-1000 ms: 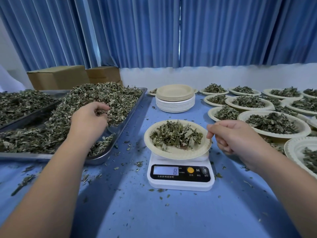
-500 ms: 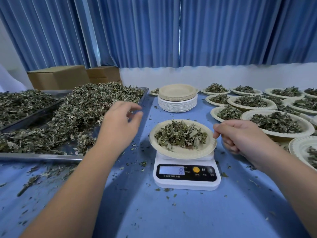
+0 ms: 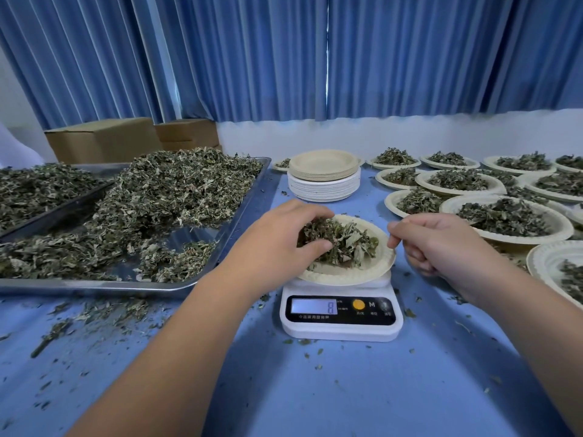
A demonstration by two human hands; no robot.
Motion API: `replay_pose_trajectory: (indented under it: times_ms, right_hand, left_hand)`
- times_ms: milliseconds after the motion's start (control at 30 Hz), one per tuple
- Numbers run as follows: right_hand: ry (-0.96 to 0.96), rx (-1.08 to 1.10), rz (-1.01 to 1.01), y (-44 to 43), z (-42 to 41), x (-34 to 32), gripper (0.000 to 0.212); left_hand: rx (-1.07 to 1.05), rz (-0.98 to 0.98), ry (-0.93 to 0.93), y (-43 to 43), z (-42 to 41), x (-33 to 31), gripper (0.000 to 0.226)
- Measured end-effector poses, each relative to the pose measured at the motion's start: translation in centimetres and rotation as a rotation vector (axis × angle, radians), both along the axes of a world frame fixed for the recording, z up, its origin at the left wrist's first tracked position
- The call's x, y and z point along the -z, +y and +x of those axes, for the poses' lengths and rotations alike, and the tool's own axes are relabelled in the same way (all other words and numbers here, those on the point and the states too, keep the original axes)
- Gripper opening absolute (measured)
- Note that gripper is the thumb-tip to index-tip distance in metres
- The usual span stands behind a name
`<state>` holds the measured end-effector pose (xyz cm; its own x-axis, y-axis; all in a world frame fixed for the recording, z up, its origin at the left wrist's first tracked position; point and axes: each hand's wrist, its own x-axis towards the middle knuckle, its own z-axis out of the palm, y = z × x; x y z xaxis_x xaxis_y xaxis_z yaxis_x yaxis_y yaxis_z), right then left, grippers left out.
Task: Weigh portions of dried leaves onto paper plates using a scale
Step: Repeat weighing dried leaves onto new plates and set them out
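Note:
A white digital scale (image 3: pixel 342 316) stands on the blue table with a paper plate (image 3: pixel 359 272) on top; its display shows 8. A heap of dried leaves (image 3: pixel 347 242) lies on that plate. My left hand (image 3: pixel 277 244) is over the plate's left side, fingers and thumb curled round part of the leaves. My right hand (image 3: pixel 438 244) sits at the plate's right rim, thumb and forefinger pinched together at the edge. A big metal tray (image 3: pixel 246 197) of loose dried leaves (image 3: pixel 164 197) lies to the left.
A stack of empty paper plates (image 3: pixel 325 176) stands behind the scale. Several filled plates (image 3: pixel 504 217) crowd the right side. A second tray of leaves (image 3: pixel 38 190) and cardboard boxes (image 3: pixel 104 138) are at the far left. Leaf crumbs litter the table (image 3: pixel 315 389).
My left hand left the tray's leaf pile and moved right onto the plate on the scale, now holding leaves there. My right hand stayed at the plate's right rim.

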<state>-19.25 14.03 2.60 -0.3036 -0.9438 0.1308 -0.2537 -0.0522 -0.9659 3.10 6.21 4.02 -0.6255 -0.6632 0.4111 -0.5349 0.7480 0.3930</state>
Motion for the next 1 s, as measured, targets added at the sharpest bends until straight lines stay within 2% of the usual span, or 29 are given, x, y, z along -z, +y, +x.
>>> replay_pose_trajectory:
  times_ms: [200,367,600,800,933,1000]
  right_hand:
    - [0.004,-0.002,0.002,0.0,-0.1,-0.1,0.035]
    - [-0.006,-0.004,-0.006,0.1,0.0,-0.1,0.036]
    - [-0.009,0.011,0.008,0.3,0.1,-0.3,0.031]
    - [-0.02,0.021,0.002,0.4,0.2,-0.3,0.031]
    - [-0.019,0.025,-0.006,0.3,0.1,-0.3,0.033]
    - [-0.028,0.021,-0.007,0.2,0.1,-0.3,0.035]
  left_hand:
    - [-0.016,-0.028,0.059,0.0,-0.2,0.2,0.027]
    - [-0.025,-0.039,0.239,0.3,-0.4,0.2,0.019]
    - [-0.04,0.145,0.53,0.7,-0.7,0.2,0.029]
    - [-0.074,0.27,0.75,0.5,-0.6,-0.4,0.025]
    - [-0.148,0.223,0.823,-0.4,0.5,-0.8,0.023]
    - [-0.248,0.104,0.753,-1.2,1.6,-0.8,0.02]
